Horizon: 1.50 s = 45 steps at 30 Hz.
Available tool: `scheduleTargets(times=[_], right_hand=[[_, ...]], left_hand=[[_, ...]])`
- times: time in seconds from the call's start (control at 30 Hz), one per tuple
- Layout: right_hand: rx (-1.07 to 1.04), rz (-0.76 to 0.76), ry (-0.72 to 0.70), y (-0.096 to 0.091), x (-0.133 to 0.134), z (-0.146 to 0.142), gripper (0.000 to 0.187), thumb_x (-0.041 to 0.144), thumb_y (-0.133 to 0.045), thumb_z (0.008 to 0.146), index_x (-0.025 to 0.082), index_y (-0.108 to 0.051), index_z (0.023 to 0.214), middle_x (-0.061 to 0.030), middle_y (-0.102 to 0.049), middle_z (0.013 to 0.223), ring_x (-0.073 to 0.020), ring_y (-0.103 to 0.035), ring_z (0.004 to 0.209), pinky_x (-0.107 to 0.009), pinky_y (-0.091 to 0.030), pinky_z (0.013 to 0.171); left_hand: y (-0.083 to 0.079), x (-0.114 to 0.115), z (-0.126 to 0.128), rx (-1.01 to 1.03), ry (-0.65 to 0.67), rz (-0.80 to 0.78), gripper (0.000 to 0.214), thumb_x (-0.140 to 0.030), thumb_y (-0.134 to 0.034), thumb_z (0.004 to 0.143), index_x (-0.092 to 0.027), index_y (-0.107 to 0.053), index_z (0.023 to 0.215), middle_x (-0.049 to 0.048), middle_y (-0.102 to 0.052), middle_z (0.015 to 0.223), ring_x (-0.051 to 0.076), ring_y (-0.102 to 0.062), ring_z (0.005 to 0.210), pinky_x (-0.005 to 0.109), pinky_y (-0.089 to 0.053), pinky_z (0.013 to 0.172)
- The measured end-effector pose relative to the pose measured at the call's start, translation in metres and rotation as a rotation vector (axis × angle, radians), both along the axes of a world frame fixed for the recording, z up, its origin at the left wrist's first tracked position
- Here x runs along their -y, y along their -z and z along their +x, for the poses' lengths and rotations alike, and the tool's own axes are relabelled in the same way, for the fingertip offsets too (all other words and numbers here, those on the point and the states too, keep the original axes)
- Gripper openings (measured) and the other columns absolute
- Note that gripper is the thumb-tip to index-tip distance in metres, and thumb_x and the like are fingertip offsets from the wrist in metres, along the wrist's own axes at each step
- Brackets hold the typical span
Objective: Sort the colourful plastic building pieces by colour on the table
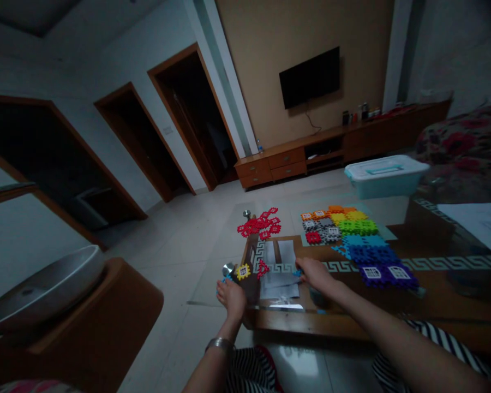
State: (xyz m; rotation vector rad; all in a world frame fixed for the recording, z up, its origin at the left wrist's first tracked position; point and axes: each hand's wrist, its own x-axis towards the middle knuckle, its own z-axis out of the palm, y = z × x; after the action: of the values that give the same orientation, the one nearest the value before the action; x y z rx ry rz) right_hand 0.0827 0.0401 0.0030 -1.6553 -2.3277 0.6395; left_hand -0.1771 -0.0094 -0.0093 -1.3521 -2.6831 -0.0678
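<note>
while left hand (pixel 231 299) and right hand (pixel 316 274) reach over the table (pixel 303 326), neither grip shows.
yellow tile (pixel 243 271) at the left's 1 o'clock; papers (pixel 280 273) under the right.

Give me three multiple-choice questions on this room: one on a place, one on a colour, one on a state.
1. Where is the TV?
A. On the wall
B. On the floor
C. On the sofa

2. What colour is the tile cluster beyond the left hand?
A. Green
B. Purple
C. Red

3. What state is the storage box in?
A. Tipped over
B. Lid on
C. Lid off

Answers:
1. A, it hangs above the cabinet.
2. C, the cluster's tiles are red.
3. B, the white lid sits on top.
</note>
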Motion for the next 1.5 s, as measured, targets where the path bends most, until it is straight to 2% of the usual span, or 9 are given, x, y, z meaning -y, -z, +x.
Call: scheduleTargets(times=[0.17, 0.33, 0.5, 0.6, 0.73, 0.83, 0.97, 1.3, 1.5], right_hand=[[0.001, 0.037, -0.021, -0.008, 0.012, 0.006, 0.027, 0.008, -0.049, 0.084, 0.017, -0.072, 0.097, -0.0132, -0.072, 0.106, -0.0265, -0.065, 0.098, -0.030, -0.043, 0.076], [-0.048, 0.047, 0.010, -0.009, 0.013, 0.023, 0.027, 0.011, -0.051, 0.084, 0.018, -0.075, 0.093, -0.0133, -0.073, 0.104, -0.0264, -0.064, 0.099, -0.030, -0.044, 0.079], [-0.097, 0.009, 0.132, -0.004, -0.002, 0.039, 0.026, 0.011, -0.050, 0.084, 0.017, -0.074, 0.091, -0.0127, -0.073, 0.098, -0.0246, -0.065, 0.096, -0.029, -0.044, 0.077], [-0.133, -0.005, 0.186, 0.000, -0.015, 0.041, 0.026, 0.012, -0.047, 0.087, 0.013, -0.071, 0.096, -0.0134, -0.073, 0.095, -0.0236, -0.065, 0.089, -0.029, -0.043, 0.072], [-0.223, -0.024, 0.190, 0.006, -0.027, 0.033, 0.026, 0.014, -0.053, 0.084, 0.015, -0.069, 0.104, -0.0105, -0.073, 0.100, -0.0211, -0.065, 0.091, -0.026, -0.044, 0.073], [-0.287, -0.048, 0.130, 0.006, -0.032, 0.017, 0.028, 0.011, -0.058, 0.079, 0.017, -0.071, 0.103, -0.0079, -0.073, 0.105, -0.0196, -0.065, 0.096, -0.025, -0.045, 0.079], [-0.350, -0.076, 0.032, 0.004, -0.034, -0.009, 0.029, 0.009, -0.062, 0.075, 0.019, -0.074, 0.100, -0.0055, -0.074, 0.104, -0.0187, -0.066, 0.096, -0.024, -0.046, 0.083], [-0.247, -0.025, -0.080, 0.011, -0.031, -0.039, 0.032, 0.012, -0.067, 0.074, 0.018, -0.075, 0.104, -0.0080, -0.072, 0.105, -0.0217, -0.063, 0.098, -0.026, -0.044, 0.084], [-0.108, 0.064, -0.079, -0.012, -0.030, -0.029, 0.025, 0.022, -0.064, 0.083, 0.018, -0.074, 0.106, -0.0097, -0.069, 0.108, -0.0227, -0.060, 0.102, -0.028, -0.042, 0.085]], left_hand=[[-0.001, 0.007, 0.072, 0.022, 0.056, -0.032, 0.044, -0.008, -0.036, 0.086, -0.012, -0.058, 0.124, 0.0249, -0.050, 0.140, 0.032, -0.049, 0.131, 0.043, -0.041, 0.101], [0.006, 0.012, 0.137, 0.059, 0.175, -0.055, 0.053, -0.006, -0.031, 0.086, -0.008, -0.048, 0.136, 0.0284, -0.037, 0.149, 0.034, -0.037, 0.140, 0.049, -0.033, 0.108], [0.001, 0.007, 0.173, 0.206, 0.220, -0.089, 0.055, -0.011, -0.035, 0.086, -0.007, -0.042, 0.140, 0.0249, -0.032, 0.153, 0.031, -0.032, 0.143, 0.044, -0.029, 0.112], [-0.013, -0.001, 0.167, 0.350, 0.221, -0.094, 0.058, -0.011, -0.039, 0.084, -0.007, -0.037, 0.143, 0.0220, -0.035, 0.153, 0.026, -0.034, 0.142, 0.036, -0.030, 0.113], [-0.032, -0.011, 0.133, 0.474, 0.262, -0.088, 0.059, -0.006, -0.049, 0.078, -0.015, -0.045, 0.136, 0.0141, -0.048, 0.143, 0.022, -0.047, 0.131, 0.031, -0.039, 0.103], [-0.037, -0.015, 0.103, 0.482, 0.473, -0.162, 0.046, -0.005, -0.059, 0.072, -0.019, -0.060, 0.116, 0.0090, -0.056, 0.128, 0.024, -0.050, 0.124, 0.033, -0.042, 0.098], [-0.030, -0.011, 0.077, 0.394, 0.766, -0.191, 0.030, -0.009, -0.066, 0.072, -0.020, -0.067, 0.099, 0.0063, -0.059, 0.111, 0.023, -0.054, 0.110, 0.034, -0.041, 0.094], [-0.014, -0.008, 0.066, 0.422, 0.895, -0.074, 0.027, -0.004, -0.057, 0.078, -0.021, -0.071, 0.093, 0.0050, -0.058, 0.097, 0.020, -0.057, 0.095, 0.030, -0.045, 0.087], [-0.014, -0.007, 0.074, 0.396, 0.932, -0.069, 0.032, 0.000, -0.055, 0.076, -0.020, -0.070, 0.096, 0.0068, -0.057, 0.106, 0.021, -0.057, 0.100, 0.033, -0.045, 0.089]])
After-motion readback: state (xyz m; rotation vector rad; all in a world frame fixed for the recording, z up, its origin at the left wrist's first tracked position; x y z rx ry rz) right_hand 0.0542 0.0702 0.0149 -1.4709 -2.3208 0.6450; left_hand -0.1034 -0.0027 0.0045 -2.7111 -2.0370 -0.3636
